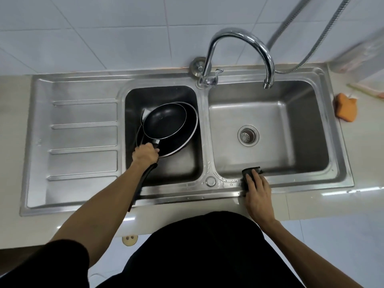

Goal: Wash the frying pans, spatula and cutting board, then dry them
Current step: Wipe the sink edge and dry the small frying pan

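Stainless double sink [207, 142] set in a pale glossy counter [12, 121], white tiled wall [104, 28] behind. Ribbed drainboard [83, 132] on the left side, then the left basin [176, 169], then the bigger right basin [291, 132] w/ a round strainer [248, 135] in its floor. Chrome gooseneck tap [239, 36] stands at the back betw. the basins, spout over the right one. Flexible metal hose [324, 32] runs down the wall top right. Orange sponge [346, 108] on the counter just right of the sink; blurred plastic wrap beyond it. Water drops along the front rim.

Small stamped mark [39, 141] on the drainboard's left edge, too small to read.

Both pans sit in the left basin: small frying pan [164, 121] nested on the larger frying pan [187, 140], both black, tilted. A pale edge [145, 113] pokes out behind them, can't tell what it is. Left hand [146, 155] reaches fwd into that basin, arm nearly straight, fingers wrapped round the small pan's handle. Another long black handle [141, 183] runs under the forearm to the sink's front edge.

Right hand [257, 192] is at the right basin's front rim, palm down, fingers fairly straight across a dark scrub pad [252, 173], holding it against the rim.
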### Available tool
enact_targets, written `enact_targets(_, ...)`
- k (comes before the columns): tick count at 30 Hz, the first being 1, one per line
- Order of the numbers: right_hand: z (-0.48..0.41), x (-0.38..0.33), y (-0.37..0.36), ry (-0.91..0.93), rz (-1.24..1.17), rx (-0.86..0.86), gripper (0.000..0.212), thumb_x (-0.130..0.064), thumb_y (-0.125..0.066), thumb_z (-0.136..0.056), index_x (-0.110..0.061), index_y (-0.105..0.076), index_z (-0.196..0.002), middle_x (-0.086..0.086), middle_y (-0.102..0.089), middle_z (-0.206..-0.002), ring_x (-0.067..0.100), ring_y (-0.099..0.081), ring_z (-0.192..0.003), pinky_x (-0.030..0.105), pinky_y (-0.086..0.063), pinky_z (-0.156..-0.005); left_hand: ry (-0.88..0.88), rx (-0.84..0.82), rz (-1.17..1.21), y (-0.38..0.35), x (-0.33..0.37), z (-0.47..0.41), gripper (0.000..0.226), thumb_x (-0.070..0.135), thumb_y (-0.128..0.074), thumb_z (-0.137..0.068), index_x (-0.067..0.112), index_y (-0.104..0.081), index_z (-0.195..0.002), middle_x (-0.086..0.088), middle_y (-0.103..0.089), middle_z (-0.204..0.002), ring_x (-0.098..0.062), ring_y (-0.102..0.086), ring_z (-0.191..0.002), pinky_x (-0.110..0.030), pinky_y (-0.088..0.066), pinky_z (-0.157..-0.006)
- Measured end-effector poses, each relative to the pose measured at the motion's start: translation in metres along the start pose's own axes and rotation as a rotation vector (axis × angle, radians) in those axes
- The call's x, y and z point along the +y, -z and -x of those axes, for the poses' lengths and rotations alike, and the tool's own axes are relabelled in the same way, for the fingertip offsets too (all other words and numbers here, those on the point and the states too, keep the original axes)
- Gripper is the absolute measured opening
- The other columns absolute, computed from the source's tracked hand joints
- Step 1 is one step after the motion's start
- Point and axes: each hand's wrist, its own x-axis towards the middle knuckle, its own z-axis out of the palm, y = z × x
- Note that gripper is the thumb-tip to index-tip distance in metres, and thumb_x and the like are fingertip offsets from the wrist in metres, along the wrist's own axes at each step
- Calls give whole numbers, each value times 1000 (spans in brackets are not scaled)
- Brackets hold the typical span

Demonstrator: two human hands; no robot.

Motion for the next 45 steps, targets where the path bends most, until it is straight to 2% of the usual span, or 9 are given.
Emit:
enact_targets(16,-3,7,16,-13,-211,-33,58,-5,-44,-79,2,-58,-135,25,-47,-147,46,-47,-122,59,-43,-104,-65,415,89,20,9,104,40,43,-54,-99,5,-63,-106,-22,-68,-102,-46,-64,-94,-47,-52,-78)
enact_targets(23,-6,13,61,-100,-560,110,54,-6,-37,-87,0,-57,-136,15,-49,-147,32,-47,-133,17,-24,-114,-251,377,133,9,32,180,44,61,-56,-92,24,-70,-112,-9,-69,-109,-37,-67,-94,-40,-52,-75)
enact_targets(28,-28,29,126,-254,-871,281,48,-20,-39,-91,-22,-58,-135,7,-64,-130,33,-66,-108,49,-51,-102,-460,357,95,-4,86,211,67,72,-34,-89,16,-68,-105,-6,-71,-85,-34,-68,-83,-41,-53,-69)
enact_targets(30,-39,32,168,-332,-980,343,42,-18,-41,-97,-27,-56,-136,6,-68,-118,11,-70,-90,33,-58,-87,-539,312,103,-13,112,218,78,78,-24,-89,12,-65,-92,-6,-67,-73,-34,-65,-73,-40,-48,-61)
enact_targets(33,-63,44,220,-292,-1067,453,40,-1,-41,-103,-12,-51,-140,-18,-58,-99,-21,-57,-70,1,-41,-67,-588,203,180,-23,151,228,73,81,-26,-87,16,-56,-74,2,-55,-56,-28,-58,-60,-37,-37,-56)
enact_targets(35,-80,52,241,-198,-1032,500,42,-1,-42,-102,-7,-49,-144,-23,-55,-106,-25,-54,-81,1,-41,-75,-591,127,226,-30,173,232,61,76,-32,-87,21,-55,-75,0,-60,-59,-22,-60,-60,-40,-47,-57)
enact_targets(38,-100,64,256,-84,-911,490,46,-7,-45,-100,-9,-48,-146,-5,-59,-136,-17,-51,-113,13,-41,-103,-620,49,275,-35,204,239,60,70,-38,-89,14,-60,-82,-2,-66,-62,-13,-62,-57,-42,-52,-61)
enact_targets(42,-122,75,267,76,-877,461,42,-22,-44,-103,-11,-58,-140,2,-55,-147,6,-44,-139,22,-30,-118,-697,43,269,-36,242,246,46,47,-46,-102,7,-58,-80,-11,-61,-65,-27,-56,-60,-48,-46,-62)
enact_targets(45,-129,73,272,422,-673,525,38,-14,-42,-102,-4,-64,-132,9,-59,-142,26,-43,-142,43,-30,-120,-677,33,300,-30,266,250,48,46,-44,-102,5,-58,-83,-14,-61,-67,-32,-56,-62,-51,-47,-63)
